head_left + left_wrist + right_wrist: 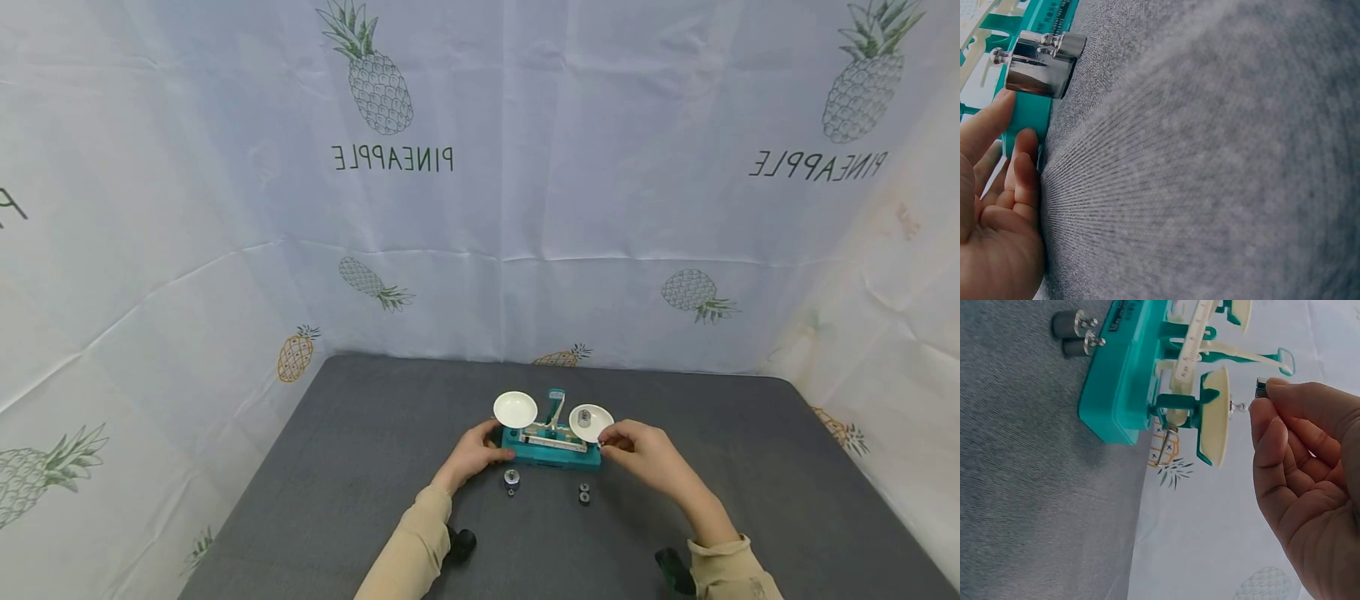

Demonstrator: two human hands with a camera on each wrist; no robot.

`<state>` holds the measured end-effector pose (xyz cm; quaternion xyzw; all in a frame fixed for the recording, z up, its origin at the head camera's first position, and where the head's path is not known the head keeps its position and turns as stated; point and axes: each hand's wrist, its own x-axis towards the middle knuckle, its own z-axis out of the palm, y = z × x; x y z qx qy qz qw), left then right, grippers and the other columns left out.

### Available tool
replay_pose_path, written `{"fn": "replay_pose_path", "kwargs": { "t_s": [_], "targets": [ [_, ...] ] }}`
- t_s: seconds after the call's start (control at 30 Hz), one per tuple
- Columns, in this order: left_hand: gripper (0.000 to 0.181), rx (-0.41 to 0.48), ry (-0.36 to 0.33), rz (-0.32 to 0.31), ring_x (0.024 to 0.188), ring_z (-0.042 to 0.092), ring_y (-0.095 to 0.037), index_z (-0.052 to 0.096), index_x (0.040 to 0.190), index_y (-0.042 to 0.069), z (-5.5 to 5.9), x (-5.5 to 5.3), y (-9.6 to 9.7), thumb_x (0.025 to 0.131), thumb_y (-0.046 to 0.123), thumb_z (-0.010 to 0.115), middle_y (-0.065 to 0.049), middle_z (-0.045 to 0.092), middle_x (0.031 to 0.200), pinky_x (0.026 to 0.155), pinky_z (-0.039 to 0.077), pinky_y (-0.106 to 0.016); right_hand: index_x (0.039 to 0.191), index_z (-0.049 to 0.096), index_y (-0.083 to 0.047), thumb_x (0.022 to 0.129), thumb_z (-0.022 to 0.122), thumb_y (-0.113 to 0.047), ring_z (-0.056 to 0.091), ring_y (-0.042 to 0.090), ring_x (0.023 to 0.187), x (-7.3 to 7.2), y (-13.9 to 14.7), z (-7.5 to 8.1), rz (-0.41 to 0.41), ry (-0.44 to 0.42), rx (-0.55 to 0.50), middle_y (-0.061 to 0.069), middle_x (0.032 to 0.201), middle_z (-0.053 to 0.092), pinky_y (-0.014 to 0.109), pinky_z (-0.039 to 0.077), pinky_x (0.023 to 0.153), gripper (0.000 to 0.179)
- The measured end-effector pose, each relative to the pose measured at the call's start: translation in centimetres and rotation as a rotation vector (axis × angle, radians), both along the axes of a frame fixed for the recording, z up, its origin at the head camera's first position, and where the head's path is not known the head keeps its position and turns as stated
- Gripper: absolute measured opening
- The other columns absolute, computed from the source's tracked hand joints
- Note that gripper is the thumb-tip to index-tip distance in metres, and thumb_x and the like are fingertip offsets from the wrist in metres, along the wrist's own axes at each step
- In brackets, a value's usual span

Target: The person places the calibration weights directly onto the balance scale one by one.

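The likeliest trouble lies with the small metal weight point(1260, 387), which the right hand point(643, 454) pinches between thumb and index finger by the near rim of the right pan point(601, 421): so little of it is gripped that it could slip, strike the rim and drop to the table point(375, 433). Knuckles brushing that pan might also tip it and topple the silver weight point(584, 418) standing in it. The left hand point(472, 456) holds the left end of the green balance scale point(551, 455), thumb on the front and fingers bent about the side; a careless push there could jolt the beam or nudge the large weight point(512, 478) and tiny weight point(511, 492) just before it. As for the containers, the right pan carries that one weight, while no weight shows in the left pan point(515, 410); two more weights point(584, 498) sit together on the table in front of the scale's right half
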<state>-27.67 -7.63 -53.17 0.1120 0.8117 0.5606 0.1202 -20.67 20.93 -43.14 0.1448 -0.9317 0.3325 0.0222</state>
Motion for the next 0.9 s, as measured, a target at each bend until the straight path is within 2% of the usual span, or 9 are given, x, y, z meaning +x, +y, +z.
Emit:
{"fn": "replay_pose_path", "kwargs": {
  "t_s": [0.13, 0.3, 0.4, 0.67, 0.9],
  "targets": [
    [0.062, -0.008, 0.006, 0.007, 0.059, 0.049, -0.008, 0.048, 0.133, 0.004, 0.4, 0.3, 0.1, 0.078, 0.017, 0.074, 0.004, 0.054, 0.065, 0.054, 0.04, -0.022, 0.097, 0.068, -0.012, 0.086, 0.065, -0.015, 0.057, 0.005, 0.074, -0.6, 0.3, 0.2, -0.015, 0.016, 0.005, 0.0, 0.089, 0.064, 0.021, 0.048, 0.061, 0.011],
    [0.059, 0.011, 0.022, 0.0, 0.06, 0.049, -0.013, 0.048, 0.131, -0.002, 2.1, 1.3, 0.2, 0.079, 0.01, 0.072, -0.004, 0.056, 0.066, 0.054, 0.039, -0.024, 0.097, 0.067, -0.01, 0.086, 0.064, -0.014, 0.059, 0.009, 0.076, -1.5, 0.6, -0.1, -0.024, 0.021, 0.01, 0.002, 0.09, 0.065, 0.022, 0.048, 0.062, 0.012],
    [0.059, 0.025, 0.022, -0.004, 0.06, 0.049, -0.015, 0.048, 0.13, -0.004, 2.6, 1.5, 0.2, 0.078, 0.008, 0.072, -0.007, 0.057, 0.067, 0.053, 0.039, -0.025, 0.098, 0.067, -0.009, 0.087, 0.064, -0.013, 0.06, 0.012, 0.079, -2.1, 0.7, -0.3, -0.034, 0.02, 0.024, 0.003, 0.091, 0.065, 0.024, 0.049, 0.063, 0.012],
    [0.063, -0.009, -0.005, 0.016, 0.058, 0.05, -0.009, 0.049, 0.132, 0.004, 0.2, 0.2, 0.1, 0.076, 0.018, 0.076, 0.003, 0.054, 0.064, 0.053, 0.04, -0.023, 0.097, 0.068, -0.007, 0.086, 0.063, -0.011, 0.058, 0.012, 0.076, -3.4, 0.4, -0.8, -0.043, 0.017, 0.049, 0.005, 0.089, 0.064, 0.027, 0.049, 0.062, 0.013],
    [0.065, -0.016, -0.003, 0.013, 0.059, 0.052, -0.01, 0.048, 0.133, 0.005, 0.0, 0.0, 0.1, 0.076, 0.019, 0.076, 0.002, 0.056, 0.065, 0.055, 0.043, -0.025, 0.096, 0.068, -0.005, 0.086, 0.063, -0.011, 0.06, 0.015, 0.076, -4.1, 0.0, -0.6, -0.039, -0.002, 0.067, 0.008, 0.091, 0.066, 0.029, 0.049, 0.061, 0.013]
  ]
}}
